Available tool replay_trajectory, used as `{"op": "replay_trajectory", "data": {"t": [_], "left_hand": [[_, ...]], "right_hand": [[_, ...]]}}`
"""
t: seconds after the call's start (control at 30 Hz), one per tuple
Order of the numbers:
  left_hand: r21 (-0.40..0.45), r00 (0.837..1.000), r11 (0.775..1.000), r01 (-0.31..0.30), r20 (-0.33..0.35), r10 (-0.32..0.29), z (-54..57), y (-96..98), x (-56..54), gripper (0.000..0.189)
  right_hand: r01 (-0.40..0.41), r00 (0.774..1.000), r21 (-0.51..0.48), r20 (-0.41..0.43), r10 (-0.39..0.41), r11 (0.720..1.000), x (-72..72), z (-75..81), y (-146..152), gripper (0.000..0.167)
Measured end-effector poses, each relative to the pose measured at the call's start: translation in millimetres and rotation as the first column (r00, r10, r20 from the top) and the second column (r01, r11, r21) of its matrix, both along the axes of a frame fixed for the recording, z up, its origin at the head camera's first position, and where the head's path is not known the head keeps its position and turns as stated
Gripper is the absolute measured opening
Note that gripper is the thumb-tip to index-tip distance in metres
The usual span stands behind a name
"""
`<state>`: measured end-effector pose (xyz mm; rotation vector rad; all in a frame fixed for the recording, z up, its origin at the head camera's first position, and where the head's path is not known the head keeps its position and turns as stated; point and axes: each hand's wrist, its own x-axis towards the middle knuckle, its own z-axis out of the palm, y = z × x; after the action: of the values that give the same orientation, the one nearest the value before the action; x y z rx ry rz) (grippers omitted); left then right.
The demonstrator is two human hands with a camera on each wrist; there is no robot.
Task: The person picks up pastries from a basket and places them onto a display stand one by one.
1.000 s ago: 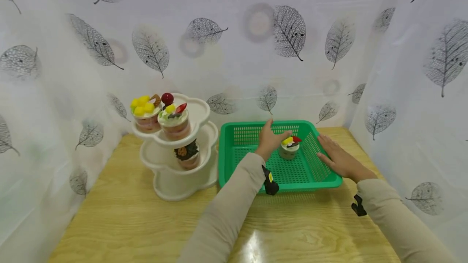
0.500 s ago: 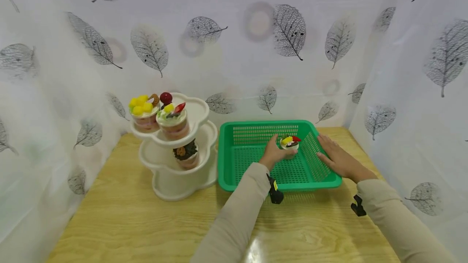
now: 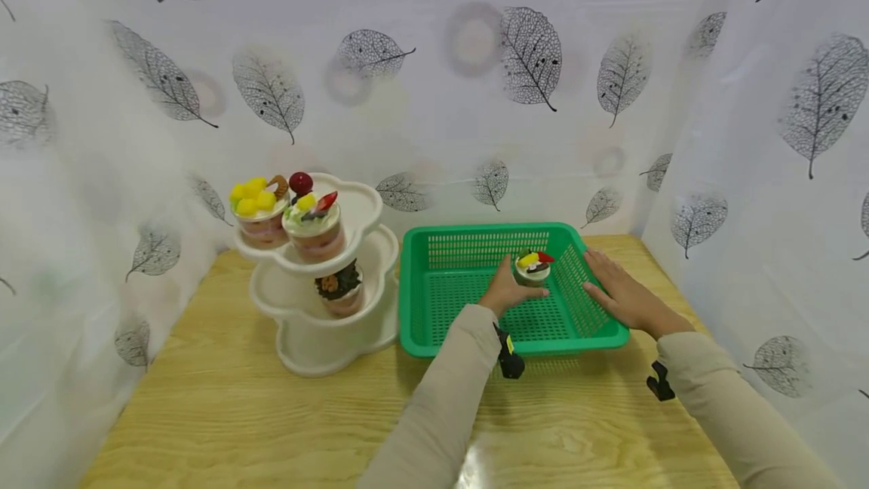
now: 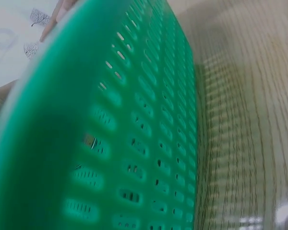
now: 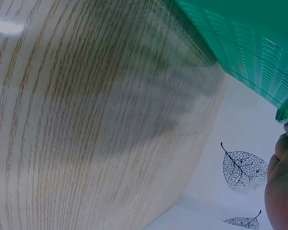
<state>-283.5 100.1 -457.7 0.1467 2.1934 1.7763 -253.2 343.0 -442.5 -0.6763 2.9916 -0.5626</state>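
Note:
In the head view, a small dessert cup (image 3: 532, 272) topped with yellow and red fruit is inside the green plastic basket (image 3: 468, 229). My left hand (image 3: 509, 291) reaches over the basket's front rim and grips this cup, its fingers and thumb on either side. Along the basket's right rim rests my right hand (image 3: 623, 294), fingers extended. The right wrist view catches part of that hand (image 5: 284, 177) beside the rim. In the left wrist view the basket wall (image 4: 129, 120) blocks most of the left hand's work.
A white three-tier stand (image 3: 319, 357) is left of the basket. Its top tier bears a yellow-fruit cup (image 3: 261, 221), a strawberry cup (image 3: 315, 236) and a red cherry-like topping (image 3: 301, 182). A chocolate-topped cup (image 3: 342, 293) sits on the middle tier. Leaf-print curtains (image 3: 434, 96) surround the wooden table (image 3: 271, 413).
My left hand has moved rightward and down to the fruit-topped dessert cup and closed around it. The right hand stays on the basket rim. The head view has shifted slightly.

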Motion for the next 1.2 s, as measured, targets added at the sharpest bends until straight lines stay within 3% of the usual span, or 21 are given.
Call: {"op": "replay_trajectory", "data": {"t": [0.2,0.33,0.47,0.6,0.7,0.83,0.97,1.2], "left_hand": [[0.032,0.997,0.996,0.08,0.006,-0.08,-1.9,-1.7,-0.4,0.106],[0.027,0.995,0.995,0.1,0.025,-0.101,-4.1,-3.4,-0.9,0.106],[-0.012,0.999,0.999,0.05,0.002,-0.05,-5.0,-4.3,-2.2,0.099],[-0.075,0.998,0.997,-0.02,-0.066,0.015,-4.9,-5.1,-2.9,0.086],[-0.136,0.995,0.99,-0.036,-0.102,0.022,-4.1,-5.8,-2.1,0.081],[-0.175,0.996,0.984,0.038,-0.067,-0.051,-2.2,-6.2,-1.1,0.091],[-0.162,0.994,0.981,0.103,-0.028,-0.109,-0.5,-4.1,-2.3,0.1],[-0.129,0.992,0.984,0.126,-0.006,-0.128,-0.4,1.9,-2.1,0.103]], "right_hand": [[-0.004,1.0,-0.027,-0.019,0.004,1.0,1.7,-0.3,0.4,0.066],[-0.001,1.0,-0.005,-0.024,0.0,1.0,0.9,-1.6,0.4,0.066],[0.011,1.0,0.015,-0.008,-0.011,1.0,-0.5,-2.2,1.3,0.067],[0.013,1.0,0.013,-0.003,-0.013,1.0,-1.3,-2.4,1.7,0.067],[0.01,1.0,0.014,-0.01,-0.01,1.0,-1.3,-2.5,1.4,0.067],[0.008,1.0,0.012,-0.013,-0.008,1.0,-1.2,-1.9,0.5,0.067],[0.007,1.0,0.006,-0.01,-0.007,1.0,-1.9,-0.4,-0.2,0.067],[0.011,1.0,-0.007,-0.013,-0.011,1.0,-0.2,0.2,-0.4,0.066]]}}
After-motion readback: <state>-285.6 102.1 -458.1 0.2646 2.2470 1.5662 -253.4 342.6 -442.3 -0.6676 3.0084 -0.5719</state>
